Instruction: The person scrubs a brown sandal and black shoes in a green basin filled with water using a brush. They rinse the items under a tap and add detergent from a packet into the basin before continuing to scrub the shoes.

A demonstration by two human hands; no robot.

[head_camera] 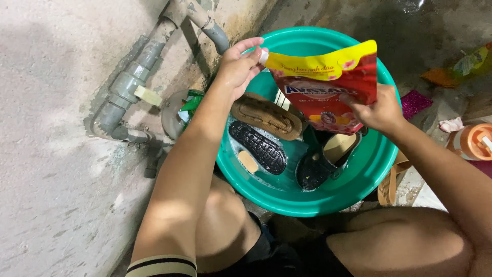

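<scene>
We look down at a round green basin (pixel 359 179) set on a wet concrete floor beside a rough wall, with grey pipes (pixel 128 82) running down that wall to the left of it. Inside the basin, in shallow soapy water, lie three pieces of footwear: a brown sandal (pixel 266 117) sole up near the far left, a black sandal (pixel 258 147) just in front of it, and a dark shoe with a tan insole (pixel 328 156) to the right. Above them we hold a red and yellow refill pouch (pixel 328 82), tilted over the middle of the basin. Our right hand (pixel 382 110) grips its lower right corner, fingers closed around the edge. Our left hand (pixel 240 64) pinches the small white cap (pixel 263 55) at the pouch's top left corner between thumb and fingertips. Off to the right stands an orange container (pixel 474 141), well apart from the basin
</scene>
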